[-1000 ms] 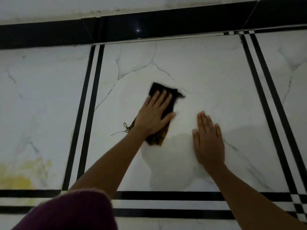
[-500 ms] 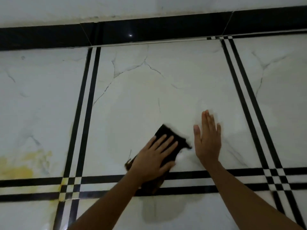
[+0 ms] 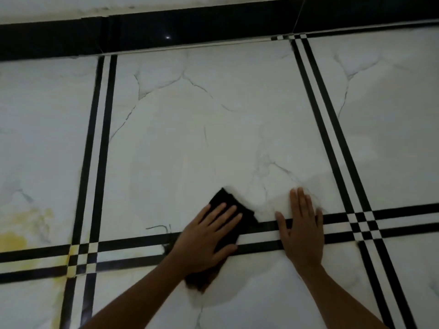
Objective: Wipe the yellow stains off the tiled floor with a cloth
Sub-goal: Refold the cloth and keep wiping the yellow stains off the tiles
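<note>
Left hand (image 3: pixel 209 241), fingers spread, is pressed flat on the dark cloth (image 3: pixel 234 217) mid-wipe; right hand (image 3: pixel 303 230) is braced flat. The yellow stains (image 3: pixel 21 233) at the floor's left edge must be reached next.

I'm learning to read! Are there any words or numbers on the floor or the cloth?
None: no words, numbers, labels or signs show anywhere.
The dark cloth under the left hand is plain.
The tiled floor bears only grey veins, black stripes and a yellow stain.
The thin dark squiggle left of the cloth is no letter.
</note>
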